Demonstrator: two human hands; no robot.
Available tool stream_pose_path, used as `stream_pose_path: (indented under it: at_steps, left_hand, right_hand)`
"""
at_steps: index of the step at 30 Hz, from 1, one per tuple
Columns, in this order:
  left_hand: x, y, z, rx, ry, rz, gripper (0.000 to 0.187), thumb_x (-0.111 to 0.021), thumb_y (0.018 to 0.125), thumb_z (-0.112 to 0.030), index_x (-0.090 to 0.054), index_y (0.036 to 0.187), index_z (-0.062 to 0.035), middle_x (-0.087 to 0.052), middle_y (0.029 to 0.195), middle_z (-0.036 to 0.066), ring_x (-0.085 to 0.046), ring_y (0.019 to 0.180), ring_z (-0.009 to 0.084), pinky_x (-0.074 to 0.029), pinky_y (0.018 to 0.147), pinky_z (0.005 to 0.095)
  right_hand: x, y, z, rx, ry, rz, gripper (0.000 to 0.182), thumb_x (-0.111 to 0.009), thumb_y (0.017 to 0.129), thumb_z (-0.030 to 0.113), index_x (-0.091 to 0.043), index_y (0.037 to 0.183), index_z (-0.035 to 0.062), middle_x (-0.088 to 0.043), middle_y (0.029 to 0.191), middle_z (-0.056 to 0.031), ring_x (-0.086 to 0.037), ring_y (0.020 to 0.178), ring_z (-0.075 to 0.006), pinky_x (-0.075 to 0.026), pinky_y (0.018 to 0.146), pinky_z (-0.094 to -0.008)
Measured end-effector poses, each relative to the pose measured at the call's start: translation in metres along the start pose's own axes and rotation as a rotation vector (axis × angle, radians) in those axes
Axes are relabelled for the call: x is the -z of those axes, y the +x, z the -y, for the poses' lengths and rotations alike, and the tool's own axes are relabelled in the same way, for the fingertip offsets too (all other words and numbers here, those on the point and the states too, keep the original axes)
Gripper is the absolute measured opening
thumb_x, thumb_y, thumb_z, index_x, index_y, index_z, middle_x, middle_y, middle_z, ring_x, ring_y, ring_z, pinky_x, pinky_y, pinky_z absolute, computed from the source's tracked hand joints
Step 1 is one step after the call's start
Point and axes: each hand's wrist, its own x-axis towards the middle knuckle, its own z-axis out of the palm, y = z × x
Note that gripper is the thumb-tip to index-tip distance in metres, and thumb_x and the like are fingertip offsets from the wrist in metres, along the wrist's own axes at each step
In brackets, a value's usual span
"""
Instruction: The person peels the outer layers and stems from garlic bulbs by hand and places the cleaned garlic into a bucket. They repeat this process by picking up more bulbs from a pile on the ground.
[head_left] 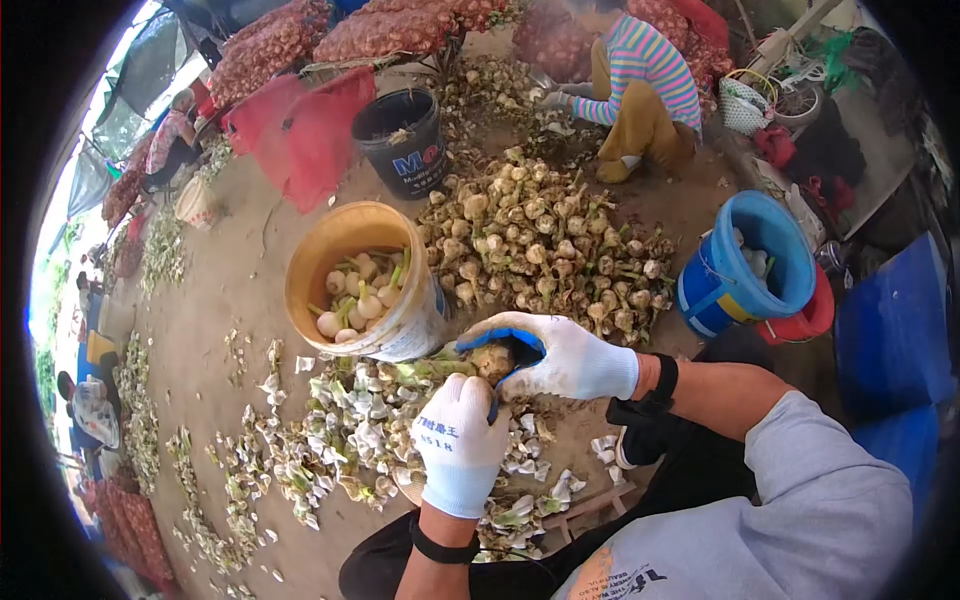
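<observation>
A brownish garlic bulb [491, 364] with a green stalk pointing left is held between my two gloved hands, over scattered peelings [340, 430]. My right hand [550, 356], in a white glove with blue palm, wraps round the bulb from the right. My left hand [458, 430], gloved the same way, has its fingers closed at the bulb's lower side; what its fingertips pinch is hidden. Just beyond stands a yellowish bucket [305, 235] holding several peeled white bulbs [368, 305]. A heap of unpeeled garlic [545, 240] lies ahead of my hands.
At the right are a blue bucket [712, 290] with pale bulbs and a red basin [812, 310]. A black bucket [405, 165] stands behind the yellowish one. Another person [650, 80] crouches beyond the heap, near filled net sacks [270, 50]. A further person [172, 135] sits far left.
</observation>
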Motion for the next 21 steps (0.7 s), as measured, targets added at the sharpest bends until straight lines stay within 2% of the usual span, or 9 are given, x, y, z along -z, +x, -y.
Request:
stream_pose_path:
  at_steps: [7,8,10,11,12,14,15,20,21]
  left_hand:
    - [0.008,0.005,-0.003,-0.021,0.144,-0.135,0.026,-0.081,0.074,-0.003,-0.055,0.078,-0.0041,-0.052,0.068,0.014,-0.053,0.058,0.0366,-0.042,0.054,0.0438]
    - [0.01,0.004,0.004,-0.016,0.131,-0.152,0.033,-0.086,0.076,-0.008,-0.053,0.075,-0.0034,-0.048,0.064,0.01,-0.048,0.053,0.0274,-0.038,0.051,0.039]
    - [0.014,-0.001,-0.007,0.376,-0.077,-0.146,0.037,-0.089,0.08,-0.02,-0.056,0.078,-0.0046,-0.051,0.065,0.009,-0.047,0.056,0.0221,-0.04,0.055,0.0379]
    - [0.015,-0.002,-0.002,0.532,-0.212,-0.126,0.045,-0.09,0.085,-0.032,-0.055,0.077,-0.0036,-0.048,0.062,0.003,-0.041,0.058,0.0145,-0.038,0.055,0.0354]
    - [0.017,0.0,0.002,0.67,-0.368,-0.108,0.048,-0.087,0.088,-0.041,-0.06,0.087,-0.0015,-0.058,0.072,0.0,-0.05,0.066,0.0119,-0.043,0.06,0.0331]
    - [0.004,-0.002,0.02,0.595,-0.646,-0.195,0.043,-0.075,0.1,-0.042,-0.063,0.106,-0.0012,-0.06,0.078,0.0,-0.053,0.066,0.0098,-0.046,0.063,0.0252]
    - [0.005,-0.004,0.029,0.669,-0.689,-0.129,0.043,-0.072,0.102,-0.039,-0.063,0.118,0.0001,-0.064,0.085,0.004,-0.062,0.071,0.012,-0.051,0.063,0.0258]
    - [0.012,0.0,0.014,0.847,-0.889,-0.131,0.039,-0.074,0.101,-0.034,-0.064,0.116,0.0011,-0.068,0.086,0.006,-0.065,0.069,0.0134,-0.052,0.06,0.026]
    - [0.012,0.002,0.009,0.882,-0.935,-0.155,0.037,-0.075,0.1,-0.031,-0.065,0.115,0.0013,-0.068,0.086,0.006,-0.065,0.067,0.013,-0.052,0.059,0.026]
  right_hand:
    - [0.01,0.011,0.014,-0.061,0.187,-0.134,0.055,-0.085,0.088,0.007,-0.06,0.137,-0.0001,-0.07,0.122,-0.0052,-0.062,0.113,-0.0097,-0.051,0.104,-0.0297]
    - [0.013,0.012,0.012,-0.068,0.193,-0.144,0.055,-0.085,0.088,0.007,-0.06,0.137,-0.0001,-0.07,0.122,-0.0052,-0.062,0.113,-0.0097,-0.051,0.104,-0.0297]
    - [0.019,0.01,0.007,-0.108,0.121,-0.128,0.066,-0.087,0.087,0.012,-0.055,0.143,0.0008,-0.065,0.139,-0.008,-0.059,0.126,-0.0143,-0.048,0.113,-0.0339]
    - [0.019,0.01,0.006,-0.11,0.165,-0.117,0.066,-0.087,0.087,0.01,-0.055,0.144,0.0015,-0.064,0.14,-0.0078,-0.059,0.126,-0.0145,-0.048,0.113,-0.0338]
    - [0.019,0.009,0.007,-0.122,0.169,-0.114,0.066,-0.087,0.087,0.01,-0.055,0.144,0.0015,-0.064,0.14,-0.0078,-0.059,0.126,-0.0145,-0.048,0.113,-0.0338]
    - [0.015,0.008,0.013,-0.139,0.034,-0.063,0.065,-0.085,0.088,0.006,-0.055,0.145,0.0022,-0.063,0.141,-0.0077,-0.059,0.127,-0.0147,-0.048,0.113,-0.0344]
    - [0.011,0.007,0.016,-0.171,0.018,-0.058,0.066,-0.084,0.087,0.003,-0.055,0.146,0.0027,-0.063,0.141,-0.0075,-0.058,0.129,-0.0151,-0.047,0.114,-0.0343]
    - [0.002,0.005,0.006,-0.141,-0.091,0.047,0.066,-0.084,0.087,0.006,-0.055,0.146,0.0037,-0.06,0.145,-0.0071,-0.055,0.135,-0.0158,-0.043,0.117,-0.0344]
    - [0.003,0.004,0.003,-0.066,-0.121,0.03,0.062,-0.082,0.087,0.006,-0.057,0.143,0.0038,-0.064,0.134,-0.0086,-0.059,0.124,-0.015,-0.046,0.111,-0.0333]
